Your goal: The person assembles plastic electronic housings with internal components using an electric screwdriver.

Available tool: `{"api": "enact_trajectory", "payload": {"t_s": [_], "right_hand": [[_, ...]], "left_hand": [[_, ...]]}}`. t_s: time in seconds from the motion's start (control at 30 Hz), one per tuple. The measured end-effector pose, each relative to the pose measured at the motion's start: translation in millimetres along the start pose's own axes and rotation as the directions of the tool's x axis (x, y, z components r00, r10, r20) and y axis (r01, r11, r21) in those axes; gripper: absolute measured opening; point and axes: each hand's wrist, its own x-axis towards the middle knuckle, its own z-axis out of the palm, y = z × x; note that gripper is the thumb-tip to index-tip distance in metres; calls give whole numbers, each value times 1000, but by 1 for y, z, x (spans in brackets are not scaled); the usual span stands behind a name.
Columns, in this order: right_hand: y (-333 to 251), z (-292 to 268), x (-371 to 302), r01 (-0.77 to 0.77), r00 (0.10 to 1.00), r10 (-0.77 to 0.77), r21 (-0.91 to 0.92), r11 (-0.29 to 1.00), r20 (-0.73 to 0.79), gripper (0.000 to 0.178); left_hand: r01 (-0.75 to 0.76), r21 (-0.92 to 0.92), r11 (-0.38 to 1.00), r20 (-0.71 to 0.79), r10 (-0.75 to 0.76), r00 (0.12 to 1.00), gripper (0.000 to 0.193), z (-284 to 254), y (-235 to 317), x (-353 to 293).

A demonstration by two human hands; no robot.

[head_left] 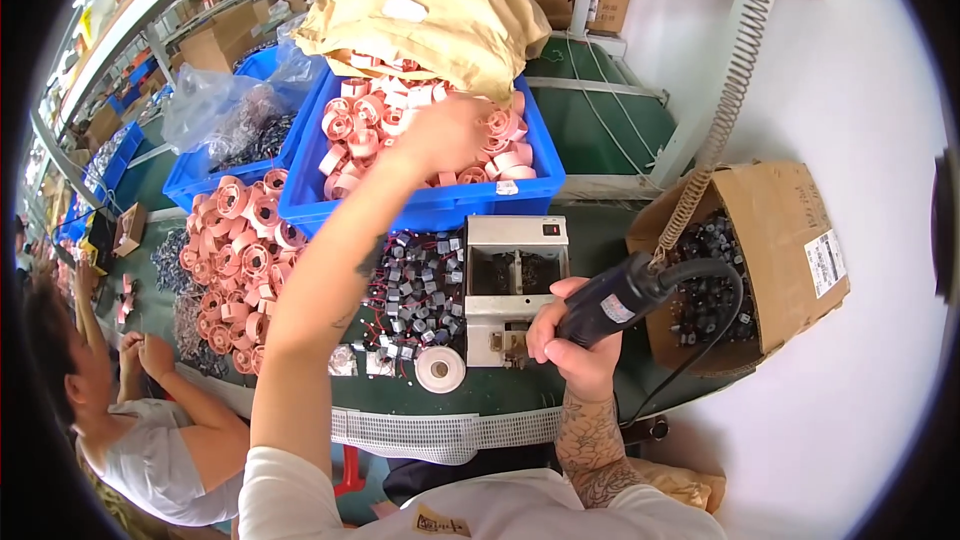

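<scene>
My left hand (pixel 448 137) reaches over the pile of pink round plastic housings (pixel 365 120) inside a blue bin (pixel 420 212). It is blurred by motion, so whether its fingers hold a housing cannot be made out. My right hand (pixel 580 358) is wrapped round a black electric screwdriver (pixel 612 302), which hangs from a coiled spring (pixel 722 110) and trails a black cable. The screwdriver's tip is turned toward a pale metal box-shaped device (pixel 517 315) on the bench. Left of that device lie many small grey motors (pixel 410 285) with red wires.
Brown paper (pixel 440 15) drapes over the bin's far side. A heap of pink housings (pixel 235 260) spreads left of my forearm. A white disc (pixel 440 370) sits near the bench edge. At right leans a carton (pixel 775 260) of dark parts. A co-worker (pixel 160 420) sits at left.
</scene>
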Motion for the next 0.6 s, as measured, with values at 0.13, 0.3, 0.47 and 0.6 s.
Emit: {"api": "enact_trajectory", "payload": {"t_s": [0.13,0.3,0.47,0.6], "right_hand": [[5,4,-2,-7,999,7,-16,1000,-35,58],[10,5,0,3,1000,-4,-7,1000,-18,55],[3,-2,-3,46,998,-46,4,999,-32,58],[0,2,-2,22,999,-21,30,999,-40,59]], "left_hand": [[-76,94,993,125,64,990,30,46,51,57],[339,329,881,148,-402,903,46,81,13,90],[131,403,906,390,-300,871,48,60,0,67],[195,339,920,432,-337,836,57,21,1,25]]}}
